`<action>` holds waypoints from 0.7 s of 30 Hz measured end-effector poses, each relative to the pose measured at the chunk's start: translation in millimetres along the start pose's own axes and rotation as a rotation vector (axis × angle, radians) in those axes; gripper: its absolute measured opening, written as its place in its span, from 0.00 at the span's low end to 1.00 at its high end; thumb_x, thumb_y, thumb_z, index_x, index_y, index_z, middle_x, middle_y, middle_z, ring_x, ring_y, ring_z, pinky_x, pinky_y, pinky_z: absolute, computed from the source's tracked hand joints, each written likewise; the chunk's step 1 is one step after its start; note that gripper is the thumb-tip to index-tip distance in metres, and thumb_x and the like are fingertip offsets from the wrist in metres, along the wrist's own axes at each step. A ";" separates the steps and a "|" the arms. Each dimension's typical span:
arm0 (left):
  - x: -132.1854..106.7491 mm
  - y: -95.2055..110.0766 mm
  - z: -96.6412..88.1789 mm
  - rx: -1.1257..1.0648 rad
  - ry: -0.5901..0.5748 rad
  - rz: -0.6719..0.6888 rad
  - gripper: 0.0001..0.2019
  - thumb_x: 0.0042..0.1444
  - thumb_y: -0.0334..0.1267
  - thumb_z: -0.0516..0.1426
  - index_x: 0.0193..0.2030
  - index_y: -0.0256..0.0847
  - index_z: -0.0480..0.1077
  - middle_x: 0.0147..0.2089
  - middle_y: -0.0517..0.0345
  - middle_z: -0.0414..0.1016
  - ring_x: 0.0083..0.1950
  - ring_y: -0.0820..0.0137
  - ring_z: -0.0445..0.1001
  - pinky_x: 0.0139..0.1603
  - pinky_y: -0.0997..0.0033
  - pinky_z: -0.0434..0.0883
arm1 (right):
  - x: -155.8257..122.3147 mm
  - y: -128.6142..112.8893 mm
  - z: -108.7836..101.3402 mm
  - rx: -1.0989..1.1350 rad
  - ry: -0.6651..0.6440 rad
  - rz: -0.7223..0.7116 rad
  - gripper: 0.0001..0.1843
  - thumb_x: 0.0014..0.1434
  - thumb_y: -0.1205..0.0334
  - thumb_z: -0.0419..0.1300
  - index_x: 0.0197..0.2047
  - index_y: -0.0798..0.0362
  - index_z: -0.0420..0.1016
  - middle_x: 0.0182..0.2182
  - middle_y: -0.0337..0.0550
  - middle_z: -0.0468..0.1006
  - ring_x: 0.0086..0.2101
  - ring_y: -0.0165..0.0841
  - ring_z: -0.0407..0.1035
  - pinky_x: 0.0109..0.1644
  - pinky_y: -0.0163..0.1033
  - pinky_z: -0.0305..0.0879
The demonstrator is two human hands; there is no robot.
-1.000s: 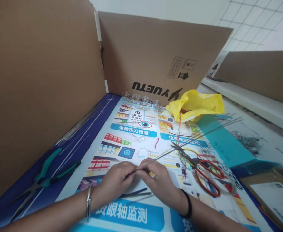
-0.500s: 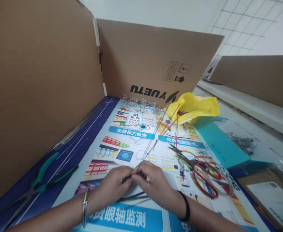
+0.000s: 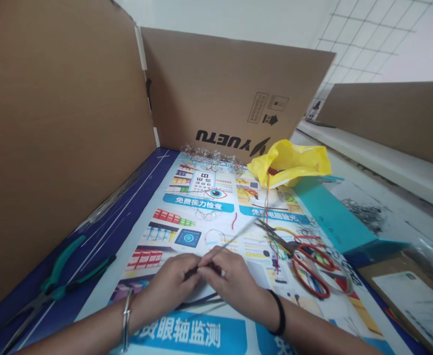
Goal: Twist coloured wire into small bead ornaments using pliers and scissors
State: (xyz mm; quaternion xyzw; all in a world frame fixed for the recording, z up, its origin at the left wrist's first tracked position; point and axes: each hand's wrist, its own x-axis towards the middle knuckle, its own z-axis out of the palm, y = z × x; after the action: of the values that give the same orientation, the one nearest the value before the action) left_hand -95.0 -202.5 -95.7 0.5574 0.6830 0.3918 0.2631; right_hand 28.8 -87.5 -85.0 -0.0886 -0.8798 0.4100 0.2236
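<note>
1. As the head camera looks down, the left hand [image 3: 177,278] and the right hand [image 3: 234,281] meet at the fingertips over a printed sheet [image 3: 224,227].
2. The right thumb and forefinger are pinched together on thin grey wire [image 3: 239,234], which slants up and away towards the scissors [image 3: 289,246]. Motion blur swallows its far part, so I cannot tell whether it is one strand or several.
3. The left fingers are bent inwards, thumb close to forefinger. Their tips are partly masked by the right hand, and whether they clamp the wire cannot be told.
4. Beneath the hands lie dark rods [image 3: 207,299], half covered; their number is unclear.
5. Left of the hands, teal-handled pliers [image 3: 50,294] lie spread open, their tips smeared near the lower left corner.
6. Beyond the red-handled scissors, a yellow bag [image 3: 305,160] gapes. Something reddish shows at its mouth, but its depths are hidden; red and green threads [image 3: 267,197] trail out.
7. At the foot of the back cardboard panel [image 3: 216,84], a clear tangle [image 3: 212,154] is too fine to make out.
8. On the right, a labelled package [image 3: 411,296] is cut off by the edge, its writing illegible.
</note>
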 end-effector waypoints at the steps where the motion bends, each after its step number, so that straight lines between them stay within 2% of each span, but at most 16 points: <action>1: 0.0 -0.4 0.3 -0.007 -0.002 0.002 0.05 0.56 0.32 0.52 0.33 0.40 0.69 0.33 0.59 0.75 0.34 0.71 0.71 0.36 0.71 0.66 | 0.4 -0.3 -0.3 -0.001 -0.001 0.003 0.03 0.55 0.67 0.58 0.31 0.51 0.72 0.28 0.39 0.74 0.31 0.29 0.68 0.36 0.33 0.64; 7: -0.5 1.3 0.4 -0.070 -0.016 -0.018 0.08 0.53 0.30 0.53 0.38 0.42 0.70 0.38 0.57 0.75 0.39 0.69 0.71 0.41 0.69 0.67 | 4.0 0.4 -2.8 -0.043 0.006 0.034 0.04 0.53 0.69 0.58 0.28 0.53 0.71 0.26 0.38 0.74 0.29 0.27 0.68 0.34 0.31 0.62; 10: 0.3 4.3 -0.8 -0.088 -0.023 -0.046 0.10 0.52 0.30 0.54 0.42 0.42 0.69 0.41 0.57 0.75 0.41 0.69 0.71 0.43 0.68 0.66 | 4.2 2.8 -2.7 -0.033 0.016 0.012 0.04 0.54 0.68 0.58 0.28 0.53 0.71 0.27 0.38 0.74 0.29 0.27 0.68 0.34 0.31 0.62; 14: 1.1 5.2 -1.3 -0.088 -0.021 -0.063 0.07 0.53 0.30 0.53 0.38 0.41 0.69 0.38 0.58 0.75 0.39 0.69 0.71 0.41 0.69 0.66 | 2.7 4.6 -1.7 -0.015 0.014 0.008 0.05 0.55 0.67 0.57 0.27 0.52 0.71 0.26 0.37 0.73 0.28 0.27 0.68 0.33 0.31 0.63; 21: -0.2 7.2 -3.4 -0.096 -0.053 -0.060 0.08 0.55 0.31 0.52 0.40 0.41 0.69 0.40 0.57 0.75 0.42 0.69 0.71 0.43 0.68 0.65 | 2.0 3.6 -1.1 0.006 0.027 -0.025 0.05 0.56 0.66 0.57 0.28 0.52 0.72 0.27 0.38 0.75 0.29 0.27 0.69 0.34 0.32 0.64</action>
State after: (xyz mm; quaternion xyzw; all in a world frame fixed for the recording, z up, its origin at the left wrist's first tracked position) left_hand -93.6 -202.9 -87.9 0.5336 0.6727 0.4013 0.3190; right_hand 27.4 -83.8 -86.5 -0.0824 -0.8765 0.4087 0.2407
